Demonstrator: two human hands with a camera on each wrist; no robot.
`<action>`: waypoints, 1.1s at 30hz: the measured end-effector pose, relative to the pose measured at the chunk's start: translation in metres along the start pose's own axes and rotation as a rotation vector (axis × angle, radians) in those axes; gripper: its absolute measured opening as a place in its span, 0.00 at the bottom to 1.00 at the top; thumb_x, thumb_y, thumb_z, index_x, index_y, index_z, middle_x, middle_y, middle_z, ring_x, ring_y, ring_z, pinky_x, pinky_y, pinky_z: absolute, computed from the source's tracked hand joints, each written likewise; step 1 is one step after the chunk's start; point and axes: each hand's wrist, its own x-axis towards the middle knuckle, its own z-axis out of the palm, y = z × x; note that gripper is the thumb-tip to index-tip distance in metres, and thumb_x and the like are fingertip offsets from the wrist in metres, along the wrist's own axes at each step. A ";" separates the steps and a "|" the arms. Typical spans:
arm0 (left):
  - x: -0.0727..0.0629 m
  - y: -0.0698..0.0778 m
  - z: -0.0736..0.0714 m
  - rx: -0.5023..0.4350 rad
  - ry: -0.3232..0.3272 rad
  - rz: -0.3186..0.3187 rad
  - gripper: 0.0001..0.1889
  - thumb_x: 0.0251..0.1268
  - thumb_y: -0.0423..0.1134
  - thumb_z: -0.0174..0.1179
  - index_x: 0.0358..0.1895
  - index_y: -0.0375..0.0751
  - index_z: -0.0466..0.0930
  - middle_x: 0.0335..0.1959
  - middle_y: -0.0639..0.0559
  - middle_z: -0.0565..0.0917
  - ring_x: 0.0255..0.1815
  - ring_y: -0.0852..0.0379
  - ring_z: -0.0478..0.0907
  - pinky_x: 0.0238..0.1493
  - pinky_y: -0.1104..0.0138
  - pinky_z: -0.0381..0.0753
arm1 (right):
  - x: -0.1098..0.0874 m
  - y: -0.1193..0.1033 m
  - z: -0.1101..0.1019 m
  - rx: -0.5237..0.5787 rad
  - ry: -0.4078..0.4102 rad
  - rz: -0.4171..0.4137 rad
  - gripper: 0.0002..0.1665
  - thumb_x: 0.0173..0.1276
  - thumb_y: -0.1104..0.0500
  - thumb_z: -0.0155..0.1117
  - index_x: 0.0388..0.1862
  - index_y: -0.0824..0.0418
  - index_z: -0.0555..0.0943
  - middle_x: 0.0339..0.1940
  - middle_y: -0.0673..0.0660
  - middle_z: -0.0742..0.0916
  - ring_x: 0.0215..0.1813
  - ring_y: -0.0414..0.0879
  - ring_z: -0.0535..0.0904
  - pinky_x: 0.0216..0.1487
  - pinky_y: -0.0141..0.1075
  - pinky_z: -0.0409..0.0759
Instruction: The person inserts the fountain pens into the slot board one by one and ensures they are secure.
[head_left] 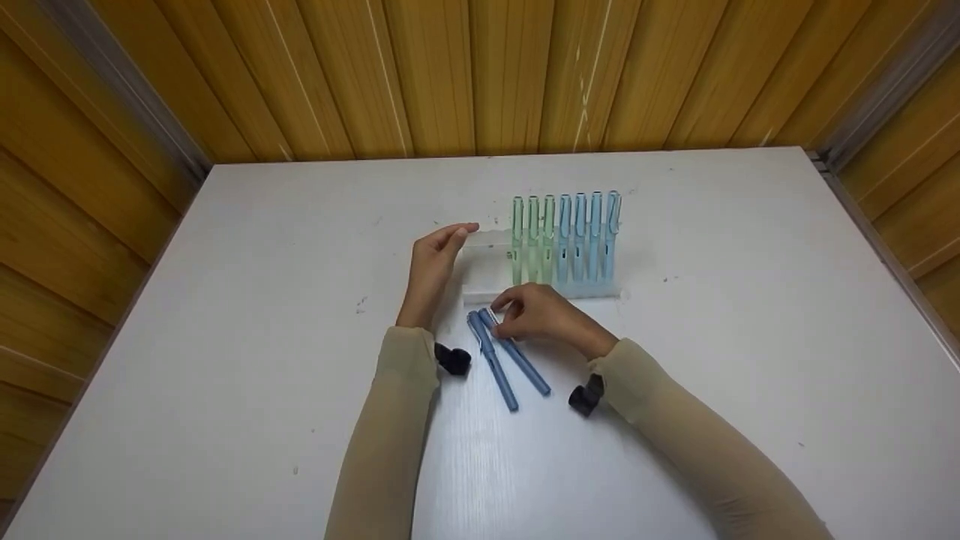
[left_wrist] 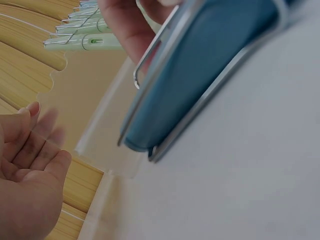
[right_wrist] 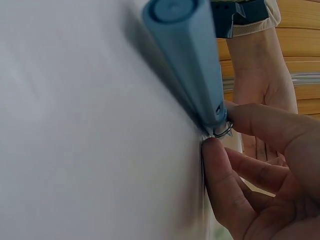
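Observation:
Two dark blue capped pens lie on the table in front of a clear pen stand point(head_left: 487, 270). My right hand point(head_left: 536, 315) pinches the right-hand blue pen point(head_left: 529, 366) near its cap, thumb and forefinger at the clip. The other blue pen point(head_left: 495, 371) lies close beside it on the left, its cap end towards the stand. At the stand's left edge, my left hand point(head_left: 435, 262) grips the clear panel, thumb at the front and fingers showing through behind it. The left wrist view has this left hand point(left_wrist: 32, 175) partly out of frame.
Green pens point(head_left: 533, 240) and light blue pens point(head_left: 580, 240) stand upright in a row in the right part of the stand. A white table point(head_left: 262, 315) lies underneath, with wood-look panel walls point(head_left: 435, 75) behind and at the sides.

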 end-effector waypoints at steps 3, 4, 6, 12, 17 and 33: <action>0.000 0.000 0.000 0.004 -0.001 0.003 0.15 0.71 0.45 0.55 0.49 0.40 0.85 0.52 0.49 0.85 0.60 0.57 0.77 0.66 0.62 0.70 | 0.000 0.000 0.000 -0.009 -0.013 -0.005 0.25 0.54 0.56 0.74 0.53 0.60 0.82 0.28 0.53 0.86 0.27 0.40 0.78 0.28 0.30 0.74; 0.000 0.000 0.000 0.007 0.000 0.002 0.15 0.71 0.45 0.55 0.49 0.41 0.85 0.53 0.49 0.85 0.60 0.58 0.77 0.66 0.62 0.70 | 0.000 0.000 0.000 -0.011 -0.019 -0.007 0.26 0.55 0.56 0.74 0.53 0.60 0.82 0.27 0.53 0.86 0.27 0.39 0.77 0.28 0.30 0.73; 0.000 -0.001 0.000 0.007 -0.001 -0.003 0.15 0.71 0.45 0.55 0.49 0.41 0.85 0.53 0.50 0.84 0.60 0.58 0.77 0.66 0.62 0.70 | 0.000 0.001 0.000 -0.013 -0.032 -0.017 0.26 0.55 0.57 0.74 0.54 0.59 0.82 0.26 0.52 0.86 0.26 0.39 0.76 0.28 0.30 0.73; 0.000 -0.001 0.000 -0.002 -0.003 -0.009 0.15 0.70 0.46 0.56 0.49 0.42 0.85 0.54 0.50 0.84 0.61 0.57 0.76 0.67 0.61 0.69 | -0.002 0.003 -0.001 -0.009 -0.068 -0.054 0.25 0.56 0.59 0.73 0.54 0.55 0.82 0.24 0.50 0.83 0.27 0.39 0.75 0.31 0.30 0.73; -0.001 0.000 0.000 -0.012 0.002 -0.012 0.15 0.70 0.46 0.56 0.49 0.41 0.85 0.54 0.50 0.84 0.62 0.57 0.75 0.68 0.60 0.68 | -0.002 0.003 -0.001 -0.003 -0.074 -0.088 0.22 0.56 0.59 0.73 0.52 0.55 0.83 0.24 0.49 0.82 0.27 0.39 0.74 0.31 0.31 0.73; 0.000 0.000 0.000 0.003 0.003 -0.045 0.15 0.70 0.46 0.55 0.49 0.43 0.85 0.53 0.53 0.84 0.61 0.59 0.76 0.68 0.61 0.68 | -0.003 0.002 0.001 -0.116 -0.094 -0.106 0.24 0.57 0.57 0.73 0.54 0.51 0.80 0.25 0.50 0.81 0.28 0.40 0.75 0.31 0.32 0.74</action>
